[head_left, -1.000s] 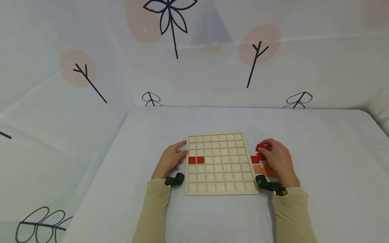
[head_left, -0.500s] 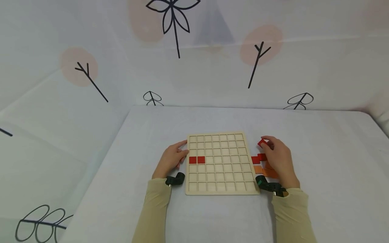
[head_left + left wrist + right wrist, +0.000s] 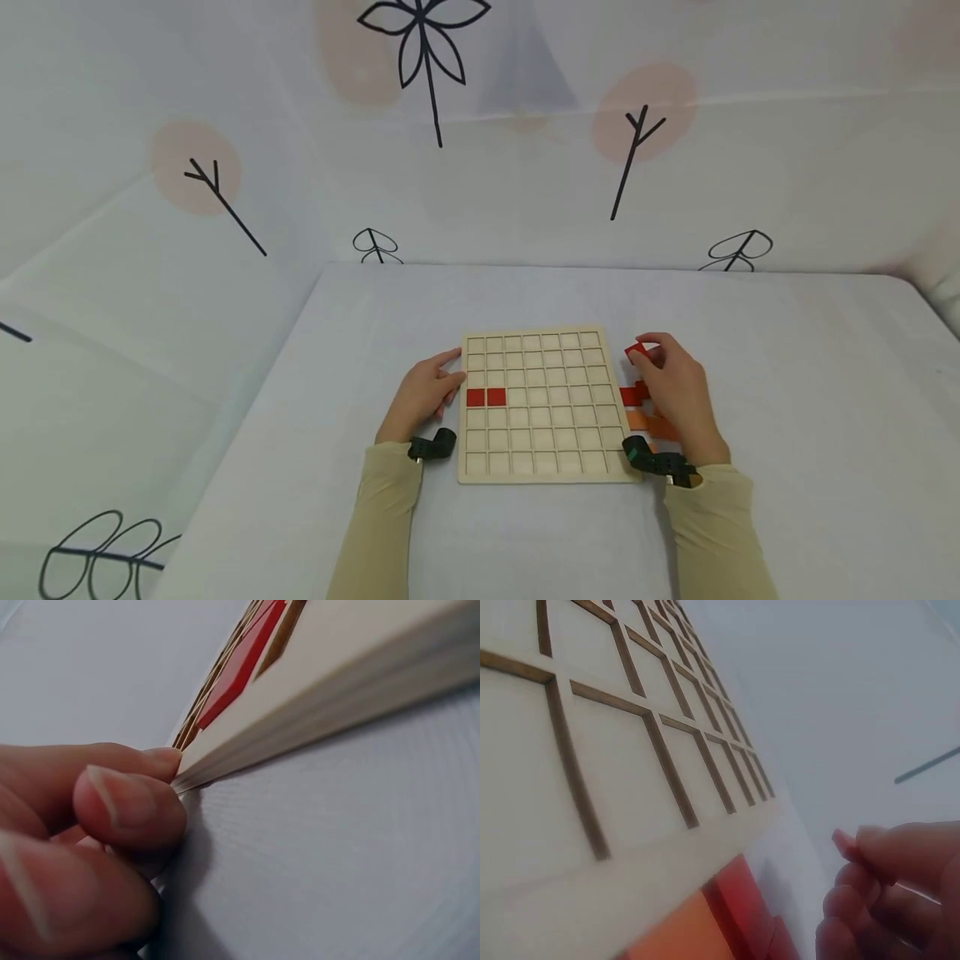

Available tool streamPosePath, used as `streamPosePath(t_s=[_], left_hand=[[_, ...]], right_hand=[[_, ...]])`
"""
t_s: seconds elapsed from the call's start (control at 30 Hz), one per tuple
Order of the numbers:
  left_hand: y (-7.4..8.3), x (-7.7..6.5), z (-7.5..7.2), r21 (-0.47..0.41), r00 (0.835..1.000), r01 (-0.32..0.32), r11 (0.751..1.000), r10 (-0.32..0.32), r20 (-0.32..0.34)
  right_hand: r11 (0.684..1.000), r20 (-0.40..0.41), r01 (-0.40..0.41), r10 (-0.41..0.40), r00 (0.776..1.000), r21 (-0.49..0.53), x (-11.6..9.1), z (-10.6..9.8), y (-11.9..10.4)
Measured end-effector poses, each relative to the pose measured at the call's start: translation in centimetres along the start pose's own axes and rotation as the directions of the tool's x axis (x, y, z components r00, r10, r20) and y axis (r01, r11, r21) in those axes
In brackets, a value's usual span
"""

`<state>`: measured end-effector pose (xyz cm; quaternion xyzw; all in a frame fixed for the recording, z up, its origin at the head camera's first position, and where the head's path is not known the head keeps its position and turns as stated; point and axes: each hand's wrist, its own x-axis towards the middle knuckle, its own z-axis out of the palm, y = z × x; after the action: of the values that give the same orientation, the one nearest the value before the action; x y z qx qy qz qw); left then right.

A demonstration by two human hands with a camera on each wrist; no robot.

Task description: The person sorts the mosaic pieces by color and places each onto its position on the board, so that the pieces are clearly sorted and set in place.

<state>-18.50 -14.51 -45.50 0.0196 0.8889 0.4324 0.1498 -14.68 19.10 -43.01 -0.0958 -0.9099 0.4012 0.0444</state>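
Observation:
A pale wooden grid board [image 3: 536, 429] lies on the table, with two red square tiles [image 3: 476, 397] side by side in cells at its left edge. My left hand [image 3: 418, 398] touches the board's left side with index finger and thumb; the left wrist view shows the fingertips [image 3: 166, 756] against the rim. Off the board's right side, my right hand [image 3: 678, 392] pinches a red tile [image 3: 637, 351] between thumb and fingers, raised above the table. Below that hand lie more red tiles [image 3: 630, 397] and orange tiles [image 3: 663, 428], partly hidden by it.
A white cloth covers the table [image 3: 555, 542]. Behind it hangs a pale backdrop [image 3: 525, 192] printed with plants. Each wrist wears a small black camera [image 3: 432, 445]; the right camera [image 3: 651, 457] overhangs the board's near right corner.
My right hand has lifted the red tile away from the loose tiles and shifted slightly left, towards the board. My left hand has stayed at the board's edge.

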Motion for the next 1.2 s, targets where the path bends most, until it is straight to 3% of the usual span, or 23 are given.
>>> streamPosePath(t_s=[0.17,0.57,0.93,1.2], left_hand=[[-0.1,0.0,0.0,0.000,1.000,-0.003,1.000,0.003,-0.003],[-0.1,0.1,0.0,0.011,1.000,-0.002,1.000,0.002,-0.004],[0.0,0.0,0.0,0.011,1.000,-0.015,1.000,0.015,-0.001],[-0.3,0.1,0.1,0.012,1.000,-0.023,1.000,0.023,-0.004]], right_hand=[[0.999,0.013,0.040,-0.040,0.999,-0.006,0.0,0.5,-0.4],[0.987,0.161,0.158,-0.154,0.975,-0.010,0.3,1.3,-0.8],[0.983,0.237,0.180,-0.186,0.954,0.045,0.1,2.2,-1.8],[0.975,0.279,0.218,-0.218,0.935,0.030,0.0,3.2,-2.6]])
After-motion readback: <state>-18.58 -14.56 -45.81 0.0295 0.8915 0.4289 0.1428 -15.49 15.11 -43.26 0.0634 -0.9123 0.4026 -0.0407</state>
